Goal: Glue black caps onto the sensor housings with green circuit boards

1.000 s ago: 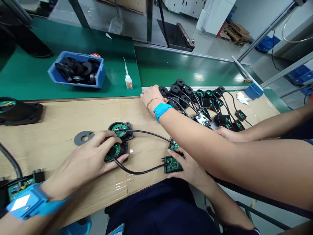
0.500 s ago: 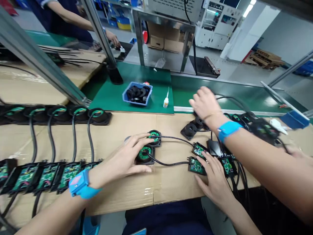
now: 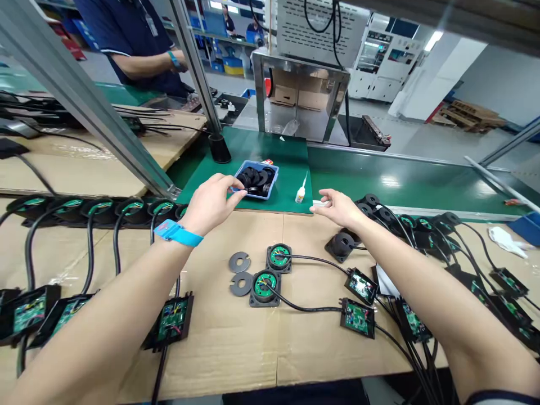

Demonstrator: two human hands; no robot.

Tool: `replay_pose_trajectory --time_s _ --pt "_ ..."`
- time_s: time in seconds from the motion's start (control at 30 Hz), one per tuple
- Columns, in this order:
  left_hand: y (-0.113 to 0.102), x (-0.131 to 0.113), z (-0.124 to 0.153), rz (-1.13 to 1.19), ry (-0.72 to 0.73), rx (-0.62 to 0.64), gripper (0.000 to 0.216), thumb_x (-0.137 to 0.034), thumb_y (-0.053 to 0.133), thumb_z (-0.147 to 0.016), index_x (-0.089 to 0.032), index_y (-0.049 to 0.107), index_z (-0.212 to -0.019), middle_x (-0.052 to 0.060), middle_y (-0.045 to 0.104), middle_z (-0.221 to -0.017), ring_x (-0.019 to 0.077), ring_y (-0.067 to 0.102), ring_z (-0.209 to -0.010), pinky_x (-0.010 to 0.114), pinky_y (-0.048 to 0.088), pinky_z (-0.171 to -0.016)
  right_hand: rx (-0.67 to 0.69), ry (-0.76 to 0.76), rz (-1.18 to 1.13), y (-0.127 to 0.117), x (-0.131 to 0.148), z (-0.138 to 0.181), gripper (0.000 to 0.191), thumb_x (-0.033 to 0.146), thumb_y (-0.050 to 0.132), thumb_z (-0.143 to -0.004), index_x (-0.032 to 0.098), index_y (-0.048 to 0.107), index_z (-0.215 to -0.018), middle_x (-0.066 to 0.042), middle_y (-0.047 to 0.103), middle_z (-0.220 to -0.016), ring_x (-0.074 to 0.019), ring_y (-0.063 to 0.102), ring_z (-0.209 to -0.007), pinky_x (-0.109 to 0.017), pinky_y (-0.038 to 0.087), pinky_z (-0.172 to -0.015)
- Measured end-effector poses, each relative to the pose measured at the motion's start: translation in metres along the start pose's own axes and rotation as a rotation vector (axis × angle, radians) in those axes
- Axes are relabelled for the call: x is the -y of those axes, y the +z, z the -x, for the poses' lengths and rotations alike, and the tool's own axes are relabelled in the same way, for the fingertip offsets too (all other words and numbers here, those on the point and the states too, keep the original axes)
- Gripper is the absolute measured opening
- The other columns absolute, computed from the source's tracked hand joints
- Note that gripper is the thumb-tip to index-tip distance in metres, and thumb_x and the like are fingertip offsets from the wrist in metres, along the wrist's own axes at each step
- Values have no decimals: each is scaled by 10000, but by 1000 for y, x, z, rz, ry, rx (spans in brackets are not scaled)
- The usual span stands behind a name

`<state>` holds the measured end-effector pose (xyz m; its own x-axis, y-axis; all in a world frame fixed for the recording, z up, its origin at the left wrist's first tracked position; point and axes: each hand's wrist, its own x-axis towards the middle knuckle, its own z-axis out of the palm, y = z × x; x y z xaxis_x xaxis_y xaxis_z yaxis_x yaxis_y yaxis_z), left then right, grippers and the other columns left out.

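My left hand (image 3: 213, 203) reaches out over the cardboard to the near rim of a blue bin (image 3: 273, 179) that holds several black rings. Its fingers are loosely curled and apart, and I see nothing in them. My right hand (image 3: 337, 207) stretches forward with its fingers extended, the tips just right of a small white glue bottle (image 3: 300, 194). Below my hands lie two round black modules with green boards (image 3: 265, 287), each cabled to a small board in a black housing (image 3: 358, 318). Two grey slotted discs (image 3: 240, 273) lie beside them.
A row of cabled modules (image 3: 97, 208) and boards lines the left of the cardboard bench. A tangle of similar units (image 3: 422, 230) lies at the right. A slanted aluminium post (image 3: 84, 101) crosses the left. A green conveyor belt (image 3: 400, 180) runs behind. A person (image 3: 135, 39) works across the bench.
Both my hands left the modules and boards and moved forward, left to the blue bin, right toward the glue bottle. The co-worker's arm with the blue wristband is gone. The view tilted up.
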<state>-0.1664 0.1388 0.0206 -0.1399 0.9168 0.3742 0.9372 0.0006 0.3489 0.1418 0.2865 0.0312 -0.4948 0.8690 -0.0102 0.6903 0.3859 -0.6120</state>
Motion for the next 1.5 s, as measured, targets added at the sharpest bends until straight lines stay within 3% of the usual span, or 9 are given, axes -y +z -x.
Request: replay_pose_trajectory --time_s 0.2,0.3,0.4,0.53,0.63,0.8,1.0,1.23,1.5 --pt "-9 -15 100 112 220 252 514 -763 558 -946 -272 700 -990 82 730 -1240 289 713 -1105 428 583 -945 91 122 -46 25 -6 -50 785 408 971 -674 135 683 -1351 -129 722 -1157 -224 707 -917 -351 570 -829" --pt "-2 -34 155 122 211 152 478 -709 614 -956 -283 655 -1169 93 720 -1303 308 698 -1200 450 578 -981 101 118 -98 37 -6 -59 605 366 977 -641 176 757 -1172 -69 735 -1052 -189 669 -844 -326 549 -797" --pt "11 -61 188 154 47 42 518 -655 607 -988 -250 566 -1307 103 729 -1253 295 712 -1144 426 585 -950 79 92 -174 46 -5 -64 288 323 921 -704 191 758 -901 -1 705 -852 -173 635 -832 -307 524 -829" --pt "33 -88 193 143 -112 -1 678 -700 581 -980 -208 495 -1440 156 702 -1300 342 677 -1147 488 571 -930 -10 110 -319 47 2 -55 228 310 787 -830 197 608 -747 2 672 -792 -166 644 -804 -323 536 -828" --pt "44 -93 186 201 -96 52 547 -644 623 -983 -231 558 -1336 113 726 -1222 335 672 -1096 495 562 -913 -67 123 -458 35 11 -22 218 333 661 -908 228 497 -811 -6 694 -860 -151 691 -809 -315 577 -800" --pt "43 -98 187 242 12 -46 357 -442 667 -998 -217 551 -1250 99 728 -1189 336 682 -1227 489 579 -994 -49 78 -931 15 18 90 309 475 740 -856 241 559 -946 -15 753 -920 -155 728 -817 -308 623 -782" --pt "27 -122 210 235 132 -224 481 -217 744 -951 -193 516 -1374 134 663 -1213 295 711 -1184 426 647 -972 -46 279 -1297 32 7 199 281 421 772 -818 217 719 -1004 14 667 -719 -124 596 -617 -228 560 -582" --pt "14 -144 228 13 230 -196 415 -34 746 -886 -230 659 -1241 161 584 -1287 354 681 -1202 481 637 -935 -170 286 -1518 50 6 220 262 371 841 -763 283 767 -999 76 489 -587 -79 367 -504 -138 397 -459" --pt "2 -165 242 51 230 -216 413 80 748 -824 -219 691 -1102 185 644 -1312 382 697 -1210 457 571 -856 -295 120 -1313 52 20 222 376 581 825 -840 224 708 -812 105 319 -511 -66 200 -448 -164 271 -407"
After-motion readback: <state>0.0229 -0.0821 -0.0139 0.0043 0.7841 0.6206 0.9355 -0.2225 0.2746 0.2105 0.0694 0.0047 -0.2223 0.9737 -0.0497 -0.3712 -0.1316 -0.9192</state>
